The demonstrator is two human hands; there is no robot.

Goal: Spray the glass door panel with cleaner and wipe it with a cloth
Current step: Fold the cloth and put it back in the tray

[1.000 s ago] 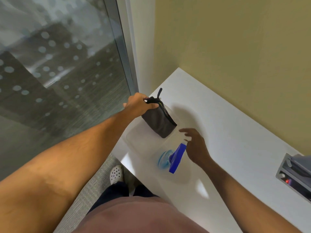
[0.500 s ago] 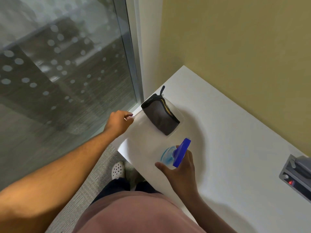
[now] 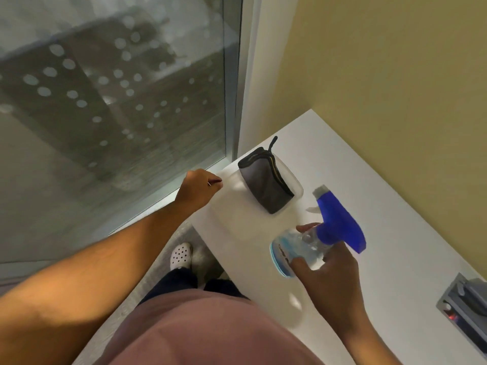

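Note:
The glass door panel point(image 3: 105, 101), marked with frosted dots, fills the left side. A grey cloth point(image 3: 263, 187) with a black edge lies folded in a clear plastic tray point(image 3: 295, 181) at the white table's corner. My left hand point(image 3: 199, 189) has its fingers curled shut at the tray's left corner; I cannot tell whether it grips the rim. My right hand point(image 3: 329, 275) holds a clear spray bottle point(image 3: 292, 248) of blue liquid, tilted and raised off the table. Its blue trigger head point(image 3: 340, 222) points toward the cloth.
The white table point(image 3: 382, 219) runs along a yellow wall point(image 3: 395, 75). A grey device point(image 3: 466, 304) with a red light sits at its right edge. The grey door frame point(image 3: 237, 88) stands between glass and wall. My white clog point(image 3: 180, 255) is on the carpet below.
My left hand let go of the cloth, which now rests in the tray, and moved to the tray's corner. My right hand took hold of the spray bottle and lifted it.

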